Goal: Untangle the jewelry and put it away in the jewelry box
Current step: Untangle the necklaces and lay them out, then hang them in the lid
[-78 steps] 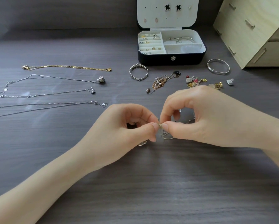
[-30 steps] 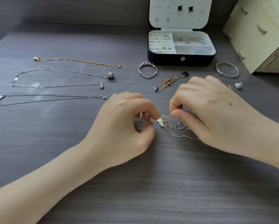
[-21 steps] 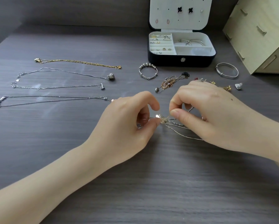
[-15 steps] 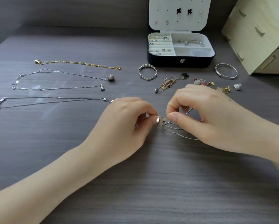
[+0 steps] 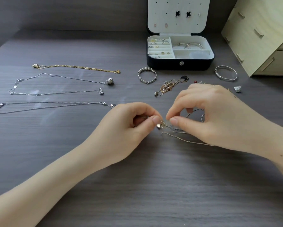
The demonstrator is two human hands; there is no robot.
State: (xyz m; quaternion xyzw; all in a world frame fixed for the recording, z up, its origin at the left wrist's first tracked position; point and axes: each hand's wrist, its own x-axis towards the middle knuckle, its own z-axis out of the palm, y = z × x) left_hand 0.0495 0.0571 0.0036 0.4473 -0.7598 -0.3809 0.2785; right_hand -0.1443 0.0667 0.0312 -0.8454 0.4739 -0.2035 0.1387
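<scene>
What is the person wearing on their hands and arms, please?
Nothing that shows. The left forearm and right forearm are bare to the frame's edge, no sleeve or cuff in view. The left hand and right hand are ungloved; neither wrist has a watch or bracelet. No ring shows on the visible fingers; the thumbnails look short and unpainted.

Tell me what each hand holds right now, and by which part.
Both pinch the tangled chains between thumb and forefinger: the left hand at the knot by the small pendant, the right hand on strands just right of it.
</scene>
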